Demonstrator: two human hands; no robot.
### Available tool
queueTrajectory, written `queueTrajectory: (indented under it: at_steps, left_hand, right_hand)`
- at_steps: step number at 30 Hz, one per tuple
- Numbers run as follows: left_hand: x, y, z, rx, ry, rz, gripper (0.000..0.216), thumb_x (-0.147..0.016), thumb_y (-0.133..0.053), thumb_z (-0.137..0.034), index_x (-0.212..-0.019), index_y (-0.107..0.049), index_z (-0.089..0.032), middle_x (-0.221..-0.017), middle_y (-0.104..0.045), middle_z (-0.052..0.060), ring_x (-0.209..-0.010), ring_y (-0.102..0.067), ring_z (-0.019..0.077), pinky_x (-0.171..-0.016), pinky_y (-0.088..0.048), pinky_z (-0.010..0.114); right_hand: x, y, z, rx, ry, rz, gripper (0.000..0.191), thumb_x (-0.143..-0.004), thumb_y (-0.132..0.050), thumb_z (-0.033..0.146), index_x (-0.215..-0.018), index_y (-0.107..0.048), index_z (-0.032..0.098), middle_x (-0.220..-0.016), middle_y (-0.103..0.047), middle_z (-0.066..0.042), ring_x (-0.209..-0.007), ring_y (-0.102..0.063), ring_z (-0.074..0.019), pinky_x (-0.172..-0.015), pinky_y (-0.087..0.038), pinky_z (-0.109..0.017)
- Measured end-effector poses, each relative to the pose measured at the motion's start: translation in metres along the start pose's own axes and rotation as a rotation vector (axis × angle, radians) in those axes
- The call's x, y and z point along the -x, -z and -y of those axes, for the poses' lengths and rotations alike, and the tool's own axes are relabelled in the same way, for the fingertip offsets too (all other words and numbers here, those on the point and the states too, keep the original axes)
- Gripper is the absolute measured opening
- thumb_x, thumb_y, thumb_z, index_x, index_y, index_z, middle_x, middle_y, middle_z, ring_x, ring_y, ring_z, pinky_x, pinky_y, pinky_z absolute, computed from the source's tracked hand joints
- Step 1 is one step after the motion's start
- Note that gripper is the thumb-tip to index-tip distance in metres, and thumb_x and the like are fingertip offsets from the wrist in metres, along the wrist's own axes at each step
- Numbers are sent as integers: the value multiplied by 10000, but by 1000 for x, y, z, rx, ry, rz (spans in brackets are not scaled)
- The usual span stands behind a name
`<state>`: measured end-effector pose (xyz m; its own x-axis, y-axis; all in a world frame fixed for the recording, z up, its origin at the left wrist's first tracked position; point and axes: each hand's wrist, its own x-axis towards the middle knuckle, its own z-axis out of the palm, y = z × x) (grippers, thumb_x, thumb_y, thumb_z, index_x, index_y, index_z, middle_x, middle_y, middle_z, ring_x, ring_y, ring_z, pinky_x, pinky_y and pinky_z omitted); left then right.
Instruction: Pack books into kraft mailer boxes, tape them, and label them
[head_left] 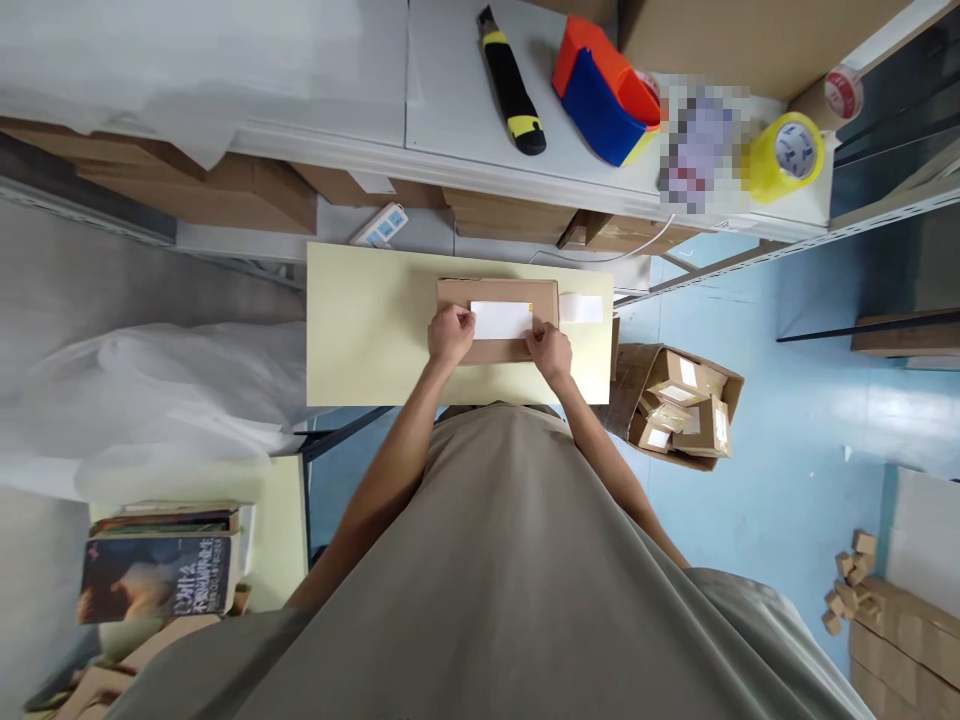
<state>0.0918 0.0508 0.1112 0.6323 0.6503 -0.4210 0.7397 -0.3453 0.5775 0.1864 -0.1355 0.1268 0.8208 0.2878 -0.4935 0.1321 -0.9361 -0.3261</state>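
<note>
A flat brown cardboard parcel (498, 292) lies on a pale yellow table (360, 330). A white label (501, 320) sits on top of the parcel. My left hand (450, 333) rests at the label's left end with fingers curled, pressing on it. My right hand (550, 350) presses the label's right end with bent fingers. A second white label (581, 308) lies on the table just right of the parcel.
An open carton (679, 405) of small labelled boxes stands on the blue floor at right. The shelf above holds a yellow-black utility knife (513, 85), an orange-blue tape dispenser (604, 90) and yellow tape rolls (787, 155). Books (157, 570) lie lower left.
</note>
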Motion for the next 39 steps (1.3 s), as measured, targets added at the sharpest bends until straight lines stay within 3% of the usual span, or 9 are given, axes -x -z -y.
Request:
queueTrajectory:
  at_steps: [9, 18, 26, 32, 35, 39]
  left_hand:
    - [1, 2, -2, 12, 6, 26, 215, -1062, -602, -305, -1041, -788, -199, -1167, -844, 111, -1138, -760, 274, -1011, -526, 355]
    - [0, -4, 3, 39, -12, -4, 229, -1063, -594, -330, -1054, -789, -211, -1171, -841, 115, -1127, -751, 282, -1015, -526, 365]
    - [2, -3, 3, 27, -20, -3, 229, -1069, -594, -323, -1082, -790, -206, -1178, -839, 119, -1134, -753, 280, -1036, -525, 382]
    - [3, -3, 1, 14, -16, -7, 212, -1069, -600, -316, -1075, -785, -213, -1171, -842, 115, -1144, -757, 285, -1023, -529, 377]
    - [3, -5, 1, 5, -16, -18, 205, -1067, -601, -319, -1060, -783, -225, -1160, -842, 112, -1144, -755, 291, -1015, -535, 376]
    - [3, -6, 2, 1, -16, -29, 202, -1067, -601, -306, -1081, -783, -220, -1163, -840, 113, -1145, -756, 290, -1028, -535, 383]
  right_hand:
    - [-45, 8, 30, 29, 66, -52, 247, -1132, -542, 346, -1201, -746, 227, -1197, -840, -124, -1137, -774, -313, -996, -596, -407]
    - [-1, -14, 35, 142, 191, 109, 240, -1142, -564, 389, -1188, -750, 245, -1173, -842, -112, -1129, -781, -306, -968, -581, -382]
    - [-33, -9, 67, 239, 181, 58, 561, -1197, -366, 509, -1145, -795, 152, -1208, -806, -253, -1155, -776, -366, -998, -579, -448]
    - [-23, -12, 64, 288, 261, 145, 386, -1148, -542, 469, -1286, -742, 170, -1236, -809, -242, -1197, -777, -376, -1024, -585, -461]
    - [-15, -14, 60, 299, 305, 216, 400, -1096, -645, 496, -1326, -713, 176, -1260, -812, -222, -1216, -775, -375, -1029, -586, -457]
    - [-26, -13, 70, 300, 299, 196, 450, -1125, -575, 532, -1221, -779, 142, -1247, -807, -261, -1232, -773, -375, -1031, -578, -439]
